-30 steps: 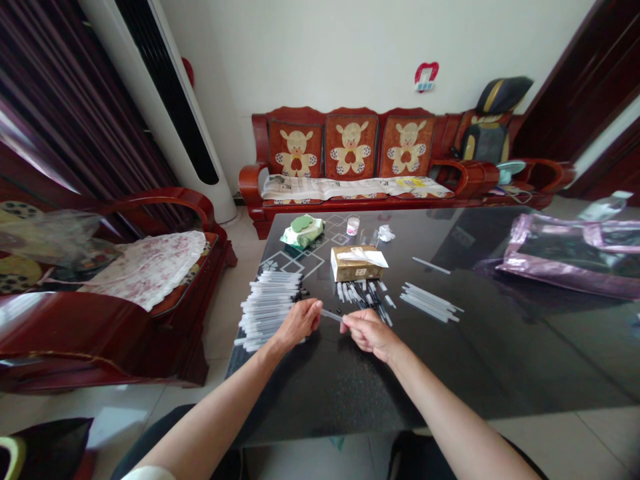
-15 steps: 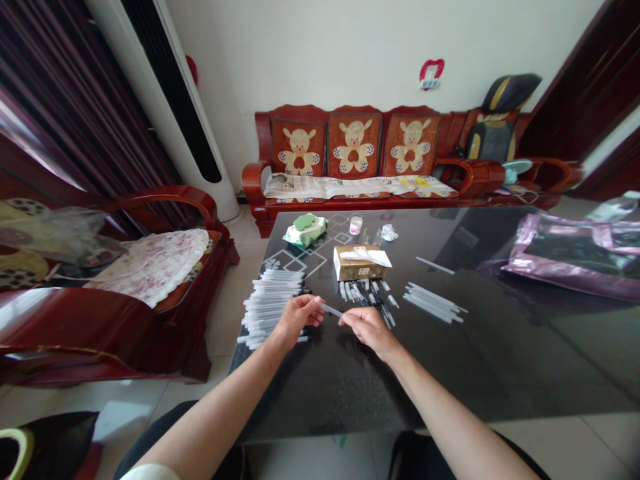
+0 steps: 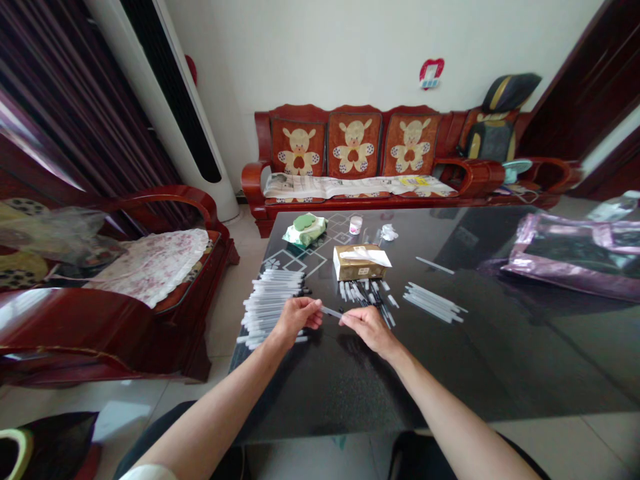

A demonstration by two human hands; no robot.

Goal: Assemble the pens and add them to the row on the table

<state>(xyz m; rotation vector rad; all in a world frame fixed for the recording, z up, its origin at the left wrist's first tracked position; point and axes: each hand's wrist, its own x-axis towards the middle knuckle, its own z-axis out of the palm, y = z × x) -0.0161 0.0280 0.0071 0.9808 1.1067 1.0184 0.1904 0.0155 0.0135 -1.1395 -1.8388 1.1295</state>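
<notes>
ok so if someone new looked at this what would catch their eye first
Probably the left hand and right hand, holding a thin pale tube between them above the dark table. Then the big pile of tubes just left of the left hand. Beyond the table, three animal cushions line the red sofa.

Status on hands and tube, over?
Left hand and right hand pinching one translucent tube. Tube pile beside left hand. Tissue box beyond, apart from both hands.

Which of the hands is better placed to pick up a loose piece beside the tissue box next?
Probably the right hand: it is close to the loose pieces, while the left hand is nearer the big tube pile. Both pinch one thin tube, though.
</notes>
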